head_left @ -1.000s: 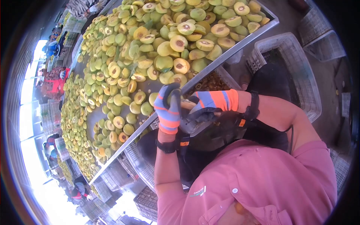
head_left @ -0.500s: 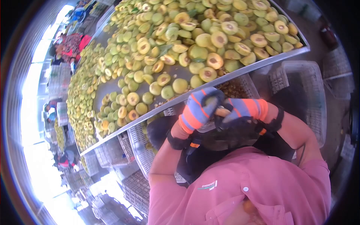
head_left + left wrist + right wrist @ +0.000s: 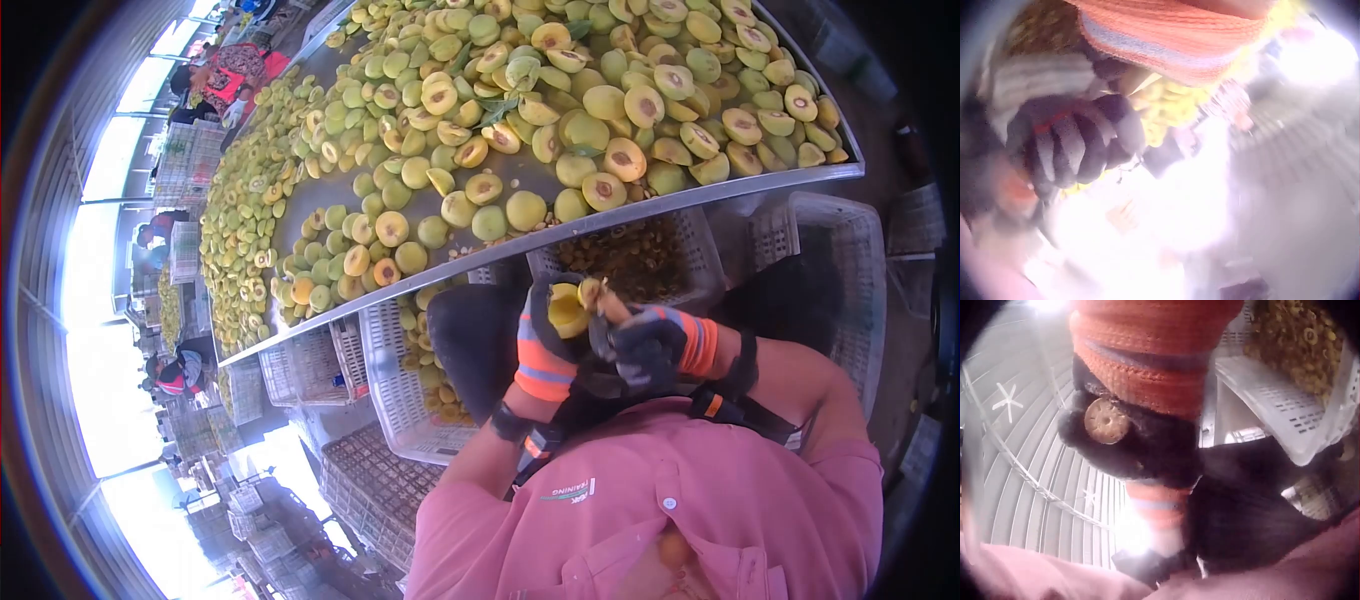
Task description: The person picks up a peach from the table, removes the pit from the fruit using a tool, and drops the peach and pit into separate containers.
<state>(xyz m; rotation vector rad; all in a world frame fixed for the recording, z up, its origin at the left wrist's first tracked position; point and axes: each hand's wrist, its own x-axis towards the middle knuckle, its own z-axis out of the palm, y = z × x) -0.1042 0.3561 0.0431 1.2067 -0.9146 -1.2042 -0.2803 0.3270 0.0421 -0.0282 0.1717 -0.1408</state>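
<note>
Fingers of our orange-gloved left hand grip round yellow-green fruit, our orange-gloved right hand a brown, round-ended wooden tool, so a loose hold could jab us.

**Legible Marking: Shirt**

Pink shirt, chest area: the word "TRAINING" is legible in small lettering in the head view. The adjacent print, partly green, is too small to read.
</note>
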